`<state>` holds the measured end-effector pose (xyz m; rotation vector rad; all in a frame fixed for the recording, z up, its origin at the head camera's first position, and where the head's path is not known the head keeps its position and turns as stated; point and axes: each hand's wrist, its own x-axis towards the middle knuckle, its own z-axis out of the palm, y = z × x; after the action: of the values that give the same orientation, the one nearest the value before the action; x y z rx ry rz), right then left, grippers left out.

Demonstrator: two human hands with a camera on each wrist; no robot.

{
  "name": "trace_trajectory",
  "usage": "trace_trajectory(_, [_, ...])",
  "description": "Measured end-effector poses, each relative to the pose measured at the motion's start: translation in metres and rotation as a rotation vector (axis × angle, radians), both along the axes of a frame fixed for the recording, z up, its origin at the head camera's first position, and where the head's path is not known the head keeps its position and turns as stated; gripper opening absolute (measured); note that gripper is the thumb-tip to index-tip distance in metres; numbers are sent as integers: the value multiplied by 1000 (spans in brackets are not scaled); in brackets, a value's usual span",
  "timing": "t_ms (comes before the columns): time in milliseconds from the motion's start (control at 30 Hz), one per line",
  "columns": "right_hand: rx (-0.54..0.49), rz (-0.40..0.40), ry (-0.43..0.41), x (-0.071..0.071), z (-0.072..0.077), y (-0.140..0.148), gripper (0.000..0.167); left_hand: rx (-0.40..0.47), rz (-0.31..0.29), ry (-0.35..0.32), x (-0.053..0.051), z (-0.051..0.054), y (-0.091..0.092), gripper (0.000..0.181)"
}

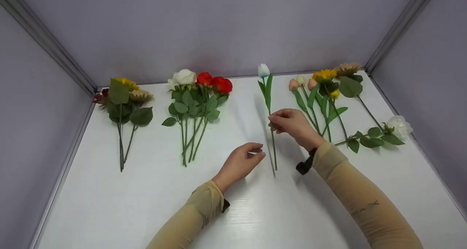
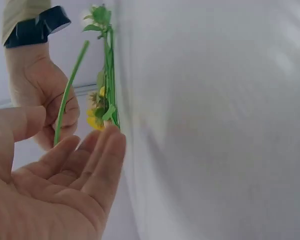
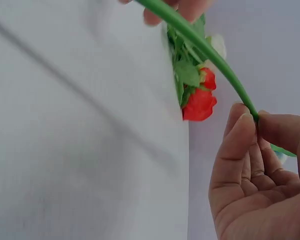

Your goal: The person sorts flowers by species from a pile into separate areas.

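Note:
A white-blue tulip [image 1: 263,71] with long green leaves stands out above the table, its stem [image 3: 210,52] pinched between thumb and fingers of my right hand [image 1: 294,127]. In the right wrist view that hand [image 3: 260,175] grips the stem, whose shadow falls on the table. Close to the stem's lower part, on its left, is my left hand [image 1: 240,163], fingers relaxed and holding nothing. In the left wrist view this hand [image 2: 65,185] has its palm turned up, with the green stem [image 2: 70,92] just beyond its fingers.
At the far left of the white table [image 1: 87,198] lie a yellow flower [image 1: 127,83] and others. White [image 1: 184,77] and red roses [image 1: 222,85] lie left of centre. Peach tulips [image 1: 293,84], a sunflower [image 1: 324,76] and a white rose [image 1: 399,127] are on the right. Walls surround the back and sides.

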<state>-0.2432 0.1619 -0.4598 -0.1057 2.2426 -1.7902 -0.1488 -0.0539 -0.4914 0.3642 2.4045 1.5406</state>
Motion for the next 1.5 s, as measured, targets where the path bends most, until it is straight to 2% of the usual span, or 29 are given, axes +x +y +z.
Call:
trace_trajectory(100, [-116, 7, 6, 10, 1, -10, 35, 188, 17, -98, 2, -4, -2, 41])
trace_trajectory(200, [-183, 18, 7, 18, 0, -18, 36, 327, 36, -160, 5, -9, -3, 38])
trace_trajectory(267, [-211, 25, 8, 22, 0, -21, 37, 380, 56, -176, 6, -11, -3, 35])
trace_trajectory(367, [-235, 26, 8, 25, 0, -26, 35, 400, 88, -176, 6, -13, -3, 30])
trace_trajectory(667, [-280, 19, -14, 30, 1, -32, 34, 386, 118, -187, 5, -14, -3, 24])
trace_trajectory(833, [-266, 9, -23, 30, 1, -36, 35, 367, 120, -186, 4, -13, -4, 25])
trace_trajectory(1000, [-234, -5, -9, 24, 1, -38, 34, 333, 116, -157, 0, -7, -6, 19])
trace_trajectory(1100, [-219, -19, -1, 18, 2, -39, 33, 293, 116, -137, -9, -4, -6, 15])
trace_trajectory(1300, [-201, -77, -7, -8, 1, -41, 37, 219, 148, -135, -38, 4, -3, 14])
trace_trajectory(1500, [-138, -112, -21, -31, -9, -42, 36, 146, 188, -163, -64, 1, 2, 10])
